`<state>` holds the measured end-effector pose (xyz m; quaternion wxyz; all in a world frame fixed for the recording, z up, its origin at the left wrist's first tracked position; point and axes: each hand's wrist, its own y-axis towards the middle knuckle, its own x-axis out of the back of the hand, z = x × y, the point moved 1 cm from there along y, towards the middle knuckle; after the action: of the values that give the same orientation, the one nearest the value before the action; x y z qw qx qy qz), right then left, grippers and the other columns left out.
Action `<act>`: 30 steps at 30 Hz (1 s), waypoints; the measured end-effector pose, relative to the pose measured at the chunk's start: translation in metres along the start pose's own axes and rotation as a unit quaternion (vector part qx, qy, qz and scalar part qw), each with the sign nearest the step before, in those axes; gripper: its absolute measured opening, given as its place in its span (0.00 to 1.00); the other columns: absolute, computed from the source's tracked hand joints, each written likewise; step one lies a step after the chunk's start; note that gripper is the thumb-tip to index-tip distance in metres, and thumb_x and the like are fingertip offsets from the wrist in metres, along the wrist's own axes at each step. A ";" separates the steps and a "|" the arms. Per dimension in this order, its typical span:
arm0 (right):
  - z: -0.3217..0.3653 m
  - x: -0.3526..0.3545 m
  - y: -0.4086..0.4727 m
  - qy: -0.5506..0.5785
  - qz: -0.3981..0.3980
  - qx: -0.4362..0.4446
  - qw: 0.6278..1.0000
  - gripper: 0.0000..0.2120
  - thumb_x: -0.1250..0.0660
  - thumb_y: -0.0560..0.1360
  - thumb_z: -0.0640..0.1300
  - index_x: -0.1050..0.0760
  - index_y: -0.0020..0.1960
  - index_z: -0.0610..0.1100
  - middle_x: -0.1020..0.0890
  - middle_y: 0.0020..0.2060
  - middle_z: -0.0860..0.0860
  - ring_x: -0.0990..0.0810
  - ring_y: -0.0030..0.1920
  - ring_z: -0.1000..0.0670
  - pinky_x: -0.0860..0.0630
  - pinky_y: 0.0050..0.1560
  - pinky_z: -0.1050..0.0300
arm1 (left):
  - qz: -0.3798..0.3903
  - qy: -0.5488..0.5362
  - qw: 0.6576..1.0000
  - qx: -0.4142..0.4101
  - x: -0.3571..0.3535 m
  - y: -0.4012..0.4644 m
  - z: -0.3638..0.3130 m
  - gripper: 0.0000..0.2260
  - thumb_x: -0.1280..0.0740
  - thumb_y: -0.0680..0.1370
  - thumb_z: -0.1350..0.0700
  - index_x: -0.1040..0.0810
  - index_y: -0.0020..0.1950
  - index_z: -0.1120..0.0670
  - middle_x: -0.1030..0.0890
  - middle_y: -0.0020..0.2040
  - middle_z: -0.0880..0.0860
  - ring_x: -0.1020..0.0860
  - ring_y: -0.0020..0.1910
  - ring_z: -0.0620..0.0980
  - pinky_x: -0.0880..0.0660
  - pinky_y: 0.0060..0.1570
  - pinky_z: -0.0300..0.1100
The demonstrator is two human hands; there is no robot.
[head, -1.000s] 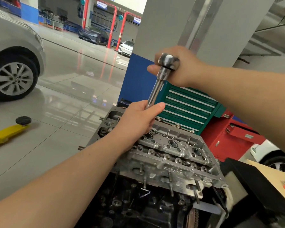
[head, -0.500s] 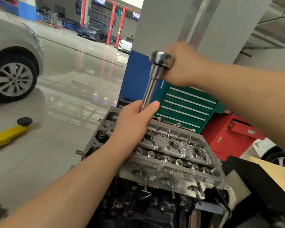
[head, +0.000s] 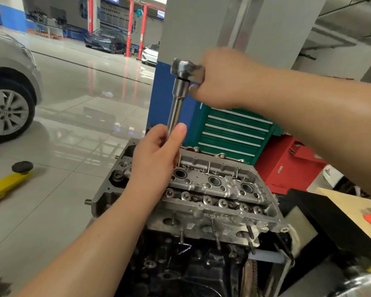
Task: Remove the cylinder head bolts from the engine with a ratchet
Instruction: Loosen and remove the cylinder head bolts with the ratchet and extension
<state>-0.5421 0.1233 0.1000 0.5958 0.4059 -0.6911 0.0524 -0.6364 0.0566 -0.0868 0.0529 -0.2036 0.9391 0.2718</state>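
**Head view: both hands on ratchet assembly above cylinder head**

Head camera looks down at a bare aluminium cylinder head seated on a dark, grimy engine block. The head lies directly below and in front of both hands, its valve gear and three round plug wells exposed.

A polished chrome ratchet with a long steel extension bar stands nearly upright, leaning slightly, over the far left end of the cylinder head. The lower end of the bar is hidden behind the left hand, so its seating on a bolt cannot be confirmed. No individual head bolt can be told apart with certainty.

The right hand is curled in a fist round the ratchet handle, just right of the ratchet's round head; the handle itself is covered by the fingers. The left hand wraps the lower part of the extension bar, fingers closed about it, thumb lying up along the shaft. This hand sits directly below and a little left of the right one, just above the cylinder head's far left corner.

Behind the hands stands a grey and blue pillar. Beneath the right forearm are a green drawer tool cabinet and, to its right, a red metal cabinet. Well left of the left hand, a silver car's wheel and a yellow lift arm with a black rubber pad rest on the glossy tiled floor. Near the right elbow is a tan board.
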 end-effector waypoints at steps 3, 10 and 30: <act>0.002 0.009 -0.011 -0.090 -0.056 -0.019 0.994 0.15 0.37 0.73 0.53 0.30 0.33 0.46 0.29 0.29 0.48 0.30 0.28 0.47 0.38 0.29 0.59 | -0.018 0.029 0.999 -0.006 -0.002 -0.002 -0.002 0.25 0.34 0.80 0.36 0.30 0.43 0.59 0.30 0.33 0.58 0.32 0.32 0.52 0.31 0.35 0.51; 0.008 -0.010 0.001 0.072 -0.047 0.058 0.995 0.12 0.36 0.78 0.46 0.31 0.37 0.47 0.29 0.32 0.54 0.28 0.38 0.46 0.32 0.37 0.53 | 0.111 -0.008 0.989 0.095 0.001 0.008 -0.019 0.20 0.33 0.83 0.43 0.31 0.41 0.56 0.33 0.27 0.50 0.37 0.25 0.48 0.39 0.26 0.43; 0.027 0.003 -0.014 -0.128 -0.172 0.039 0.976 0.11 0.42 0.71 0.43 0.37 0.30 0.46 0.34 0.26 0.47 0.36 0.26 0.47 0.23 0.38 0.46 | 0.043 0.035 0.997 0.062 0.007 0.028 -0.046 0.13 0.32 0.80 0.57 0.29 0.37 0.53 0.29 0.27 0.51 0.30 0.26 0.51 0.31 0.30 0.43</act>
<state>-0.5547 0.0973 0.0893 0.4859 0.5453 -0.6788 -0.0761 -0.6539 0.0511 -0.0361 0.0208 -0.1689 0.9633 0.2077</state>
